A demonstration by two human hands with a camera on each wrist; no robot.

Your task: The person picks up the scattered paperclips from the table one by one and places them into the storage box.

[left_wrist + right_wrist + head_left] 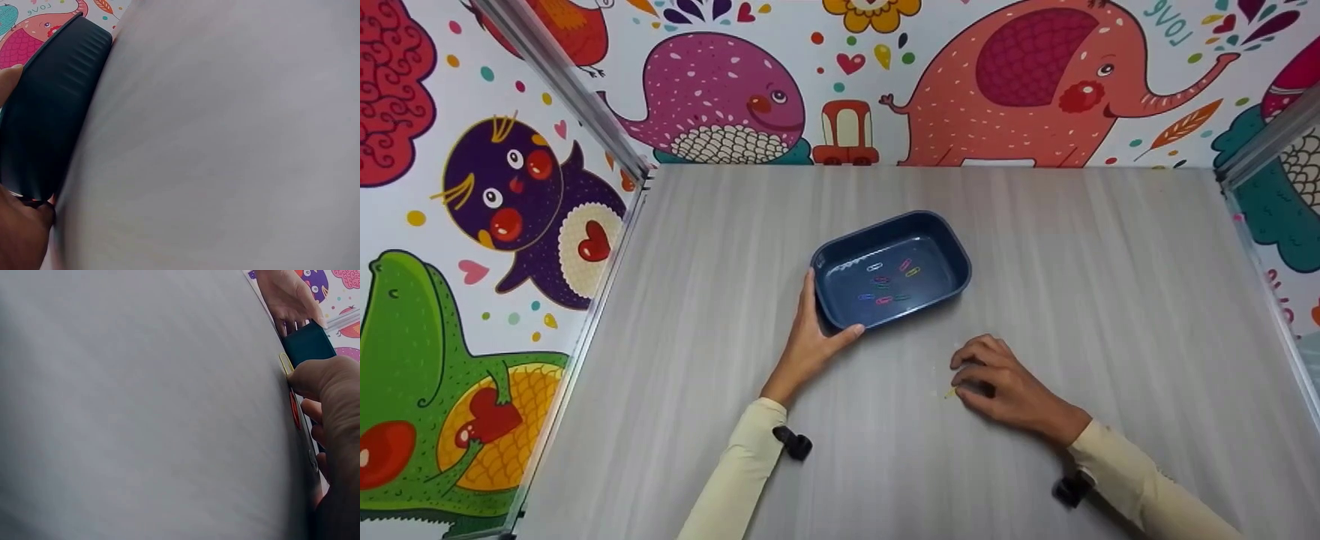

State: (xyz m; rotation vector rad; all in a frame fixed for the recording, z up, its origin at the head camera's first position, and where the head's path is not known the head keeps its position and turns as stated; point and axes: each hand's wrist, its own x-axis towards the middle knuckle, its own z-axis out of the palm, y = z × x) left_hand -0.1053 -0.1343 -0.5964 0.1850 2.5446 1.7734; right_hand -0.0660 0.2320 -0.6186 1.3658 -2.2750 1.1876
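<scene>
A dark blue rectangular tray (889,315) stands at an angle on the table, with several small coloured paper clips (883,300) scattered over its floor. My left hand (808,341) holds its near left corner, thumb along the near side and fingers along the left end. To the right and nearer to me, my right hand (1001,386) is low over the table with curled fingers. A yellow paper clip (286,363) pokes out at the tip of its thumb, pinched there. Beneath that hand, a red paper clip (295,410) shows in the right wrist view.
The pale wood-grain table (720,247) extends around the tray. Behind it rises a wall panel with a cartoon elephant (1020,90), and another printed panel stands on the left. A metal frame strip (577,352) runs down the table's left edge. Black cameras sit on both wrists.
</scene>
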